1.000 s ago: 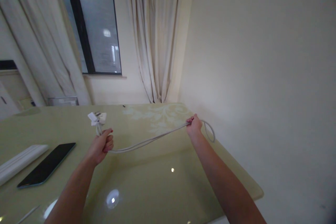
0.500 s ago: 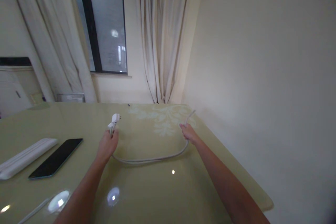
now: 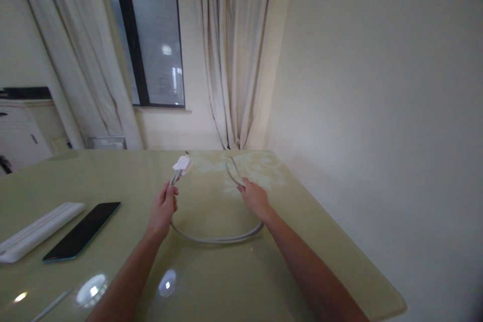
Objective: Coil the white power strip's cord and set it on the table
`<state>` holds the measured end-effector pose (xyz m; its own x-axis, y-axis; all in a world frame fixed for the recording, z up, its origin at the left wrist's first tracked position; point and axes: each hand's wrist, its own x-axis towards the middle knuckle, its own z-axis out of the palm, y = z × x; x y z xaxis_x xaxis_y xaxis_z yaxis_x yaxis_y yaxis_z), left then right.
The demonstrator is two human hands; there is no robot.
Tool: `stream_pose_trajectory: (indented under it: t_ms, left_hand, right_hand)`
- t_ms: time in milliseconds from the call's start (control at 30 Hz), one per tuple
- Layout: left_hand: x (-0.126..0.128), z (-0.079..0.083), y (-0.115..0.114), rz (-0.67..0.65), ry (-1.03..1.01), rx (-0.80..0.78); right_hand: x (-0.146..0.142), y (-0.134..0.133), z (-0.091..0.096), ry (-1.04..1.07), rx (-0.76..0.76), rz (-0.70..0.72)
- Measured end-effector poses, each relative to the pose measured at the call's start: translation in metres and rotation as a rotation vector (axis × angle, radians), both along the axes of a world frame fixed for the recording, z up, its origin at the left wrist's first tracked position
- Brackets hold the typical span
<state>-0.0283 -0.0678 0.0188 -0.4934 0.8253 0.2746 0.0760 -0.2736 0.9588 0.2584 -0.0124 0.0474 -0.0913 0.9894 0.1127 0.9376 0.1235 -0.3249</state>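
Observation:
A doubled grey-white cable (image 3: 217, 237) hangs in a loop between my two hands, sagging down to the glossy pale green table (image 3: 234, 282). My left hand (image 3: 163, 207) is closed round the cable just below its white plug ends (image 3: 181, 164), which stick up above the fist. My right hand (image 3: 255, 198) is closed on the other part of the cable, whose folded loop end (image 3: 232, 168) rises above the fingers. The two hands sit close together over the middle of the table.
A dark phone (image 3: 81, 231) lies flat at the left, beside a long white power strip (image 3: 35, 230). Cream curtains (image 3: 236, 50) and a dark window (image 3: 151, 35) stand behind the table. A plain wall runs along the table's right edge.
My hands have moved toward each other, so the stretched cable has slackened into a hanging loop. The right hand swung left with the folded end. The plug ends rose higher.

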Motion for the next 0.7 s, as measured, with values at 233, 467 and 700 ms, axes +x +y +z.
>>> stream_pose_trajectory:
  t_ms: [233, 467, 700]
  left_hand:
    - [0.005, 0.000, -0.001, 0.003, -0.058, 0.085]
    - [0.007, 0.002, -0.006, -0.014, -0.057, 0.115]
    - [0.019, 0.021, -0.011, -0.116, -0.328, 0.146]
  right_hand:
    - [-0.025, 0.022, -0.010, 0.045, 0.030, 0.042]
    - [-0.019, 0.040, -0.029, 0.142, -0.008, 0.080]
    - [-0.029, 0.028, -0.001, 0.323, 0.036, 0.161]
